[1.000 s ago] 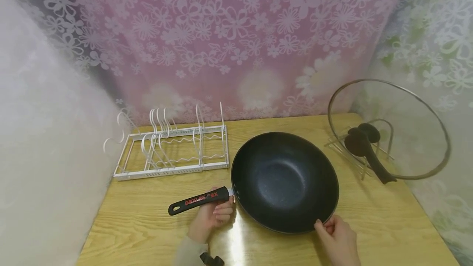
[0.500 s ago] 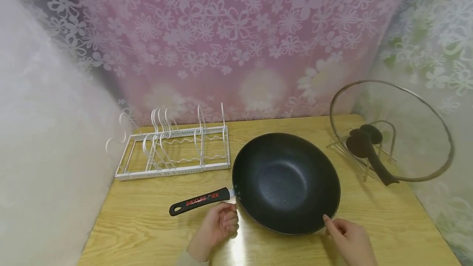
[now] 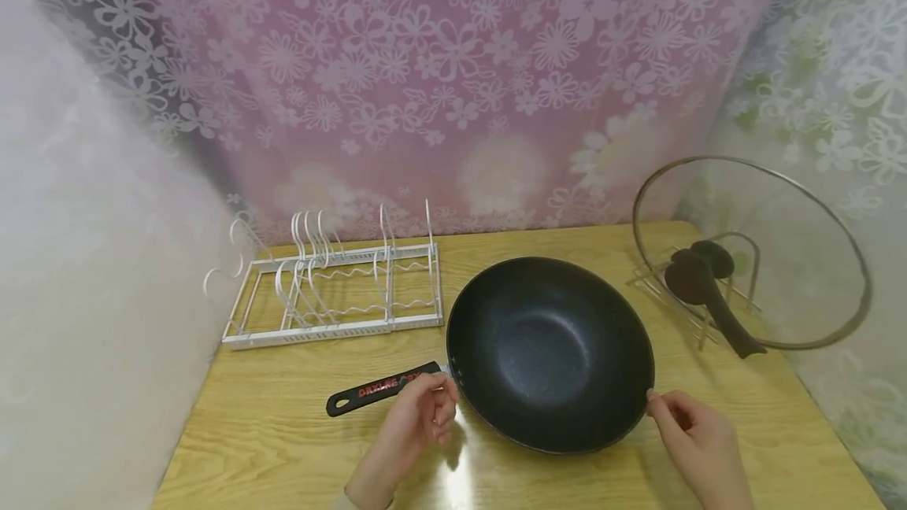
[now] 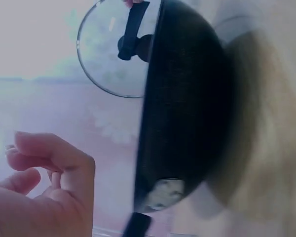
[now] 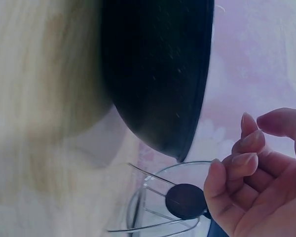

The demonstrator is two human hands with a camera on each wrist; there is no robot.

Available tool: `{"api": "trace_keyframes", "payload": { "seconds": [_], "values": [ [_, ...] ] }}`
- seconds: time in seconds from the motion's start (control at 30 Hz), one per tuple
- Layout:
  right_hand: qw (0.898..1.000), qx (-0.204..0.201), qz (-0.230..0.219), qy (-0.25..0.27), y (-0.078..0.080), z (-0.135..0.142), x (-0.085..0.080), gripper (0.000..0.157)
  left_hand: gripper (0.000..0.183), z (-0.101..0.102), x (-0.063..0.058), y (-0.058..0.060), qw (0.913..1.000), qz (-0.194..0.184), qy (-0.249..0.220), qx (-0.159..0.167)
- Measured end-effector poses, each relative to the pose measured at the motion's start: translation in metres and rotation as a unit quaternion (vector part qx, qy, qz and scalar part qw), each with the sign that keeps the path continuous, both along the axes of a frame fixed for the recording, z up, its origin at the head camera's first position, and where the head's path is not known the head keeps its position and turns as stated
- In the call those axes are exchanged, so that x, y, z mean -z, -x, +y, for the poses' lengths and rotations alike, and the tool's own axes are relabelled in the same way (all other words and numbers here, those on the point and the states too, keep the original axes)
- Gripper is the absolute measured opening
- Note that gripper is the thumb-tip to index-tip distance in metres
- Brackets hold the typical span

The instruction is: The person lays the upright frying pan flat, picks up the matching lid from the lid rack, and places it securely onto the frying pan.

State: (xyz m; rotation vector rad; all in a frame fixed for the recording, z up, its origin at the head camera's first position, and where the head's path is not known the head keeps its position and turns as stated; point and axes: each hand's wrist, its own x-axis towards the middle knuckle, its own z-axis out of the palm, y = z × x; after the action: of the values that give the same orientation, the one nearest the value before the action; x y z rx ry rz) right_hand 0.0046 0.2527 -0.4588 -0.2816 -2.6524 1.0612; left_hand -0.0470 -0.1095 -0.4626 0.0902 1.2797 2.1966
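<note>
A black wok [image 3: 549, 352] sits on the wooden table, its inside facing up. Its black handle [image 3: 364, 394] with red lettering points left. Over the inner end of that handle, in the head view, hovers my left hand [image 3: 421, 419] with loosely bent fingers. The left wrist view has this hand [image 4: 49, 187] apart from the wok's side [image 4: 187, 108], holding nothing. At the lower right rim is my right hand [image 3: 697, 435], thumb and fingertips close to the edge. From the right wrist, the hand [image 5: 266, 187] shows loosely curled and off the wok [image 5: 153, 74].
A white metal rack [image 3: 312, 334] with upright hooped dividers stands at the back left. At the right, a glass lid [image 3: 801, 258] with a black handle [image 3: 726, 325] leans upright in a wire stand [image 3: 757, 254]. Patterned curtains [image 3: 453, 101] close off the back and sides.
My left hand has come out from under the handle and now overlaps its inner end. My right hand has slid rightward along the rim, its grip on the wok loosened. The wok stays put.
</note>
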Motion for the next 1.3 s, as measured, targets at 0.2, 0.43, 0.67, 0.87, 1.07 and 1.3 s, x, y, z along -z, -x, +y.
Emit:
{"api": "trace_keyframes", "payload": {
  "seconds": [0.2,0.43,0.67,0.87,1.07,1.3],
  "values": [
    [0.992,0.025,0.123,-0.008,0.014,0.013,-0.012,0.007,0.034,0.013,-0.022,0.009,0.9896,0.077,0.112,-0.047],
    [0.964,0.009,0.265,-0.028,0.034,0.037,-0.028,0.009,0.034,0.03,-0.049,0.023,0.9667,0.155,0.186,-0.083],
    [0.943,0.016,0.33,-0.042,0.056,0.06,-0.043,0.025,0.028,0.045,-0.069,0.032,0.9519,0.204,0.203,-0.107],
    [0.954,0.013,0.289,-0.074,0.069,0.075,-0.053,0.028,0.022,0.063,-0.087,0.04,0.9423,0.243,0.198,-0.117],
    [0.977,0.004,0.192,-0.093,0.078,0.086,-0.064,0.031,0.02,0.084,-0.095,0.052,0.9134,0.311,0.241,-0.106],
    [0.988,-0.027,0.12,-0.097,0.088,0.095,-0.068,0.036,0.044,0.119,-0.09,0.065,0.9123,0.34,0.213,-0.08]
  ]
}}
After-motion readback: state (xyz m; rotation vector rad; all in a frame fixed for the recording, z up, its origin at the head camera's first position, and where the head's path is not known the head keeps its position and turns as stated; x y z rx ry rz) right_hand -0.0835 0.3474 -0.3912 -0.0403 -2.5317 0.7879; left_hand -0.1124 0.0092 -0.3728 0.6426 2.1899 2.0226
